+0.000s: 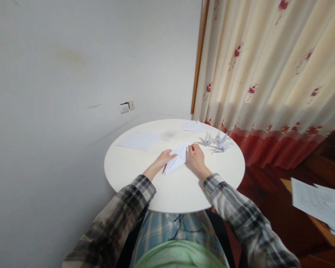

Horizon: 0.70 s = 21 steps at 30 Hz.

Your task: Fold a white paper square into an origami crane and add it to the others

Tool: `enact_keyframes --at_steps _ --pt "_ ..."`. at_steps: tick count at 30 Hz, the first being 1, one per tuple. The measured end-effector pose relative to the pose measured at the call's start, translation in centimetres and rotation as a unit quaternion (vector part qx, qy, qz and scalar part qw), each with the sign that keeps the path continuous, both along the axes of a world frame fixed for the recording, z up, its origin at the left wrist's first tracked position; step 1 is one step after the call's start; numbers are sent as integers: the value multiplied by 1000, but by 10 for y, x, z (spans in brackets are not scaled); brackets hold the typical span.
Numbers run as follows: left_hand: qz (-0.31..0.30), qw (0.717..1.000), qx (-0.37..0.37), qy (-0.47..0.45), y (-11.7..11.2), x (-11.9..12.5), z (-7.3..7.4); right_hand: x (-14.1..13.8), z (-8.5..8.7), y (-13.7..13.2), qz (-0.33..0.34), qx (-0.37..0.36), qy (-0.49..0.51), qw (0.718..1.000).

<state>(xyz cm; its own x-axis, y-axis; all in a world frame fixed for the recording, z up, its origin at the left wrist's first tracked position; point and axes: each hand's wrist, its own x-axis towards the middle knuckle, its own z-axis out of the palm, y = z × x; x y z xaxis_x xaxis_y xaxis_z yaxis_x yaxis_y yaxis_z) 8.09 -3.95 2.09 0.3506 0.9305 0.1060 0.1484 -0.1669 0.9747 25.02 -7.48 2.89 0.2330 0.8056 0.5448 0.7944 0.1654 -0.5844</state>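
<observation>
A folded white paper (178, 159), narrow and kite-like with pointed ends, is held at a slant over the middle of the round white table. My left hand (163, 159) grips its left edge, thumb on top and fingers underneath. At the paper's upper right edge, my right hand (195, 154) is closed with its fingers curled together. Whether those fingertips pinch the paper's edge or anything else is too small to make out. Several folded paper cranes (220, 141) stand on the table just beyond my right hand.
A flat white sheet (139, 140) lies at the table's (178, 197) back left. More paper (194, 126) rests near the far edge. Behind are a wall with a socket (124, 108) and a flowered curtain (262, 74). Written sheets (315, 201) lie on wooden furniture at right.
</observation>
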Motion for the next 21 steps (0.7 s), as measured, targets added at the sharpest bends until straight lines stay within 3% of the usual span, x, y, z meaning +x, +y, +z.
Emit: enact_keyframes --at_steps 3,11,21 --pt "-2 1000 -6 -3 1 1 -1 0 0 1 7 1 60 998" --pt "-25 999 19 31 5 0 -8 -3 -9 9 93 -94 192 972" --pt "-43 991 101 78 14 0 -12 0 -24 28 134 -61 361 921"
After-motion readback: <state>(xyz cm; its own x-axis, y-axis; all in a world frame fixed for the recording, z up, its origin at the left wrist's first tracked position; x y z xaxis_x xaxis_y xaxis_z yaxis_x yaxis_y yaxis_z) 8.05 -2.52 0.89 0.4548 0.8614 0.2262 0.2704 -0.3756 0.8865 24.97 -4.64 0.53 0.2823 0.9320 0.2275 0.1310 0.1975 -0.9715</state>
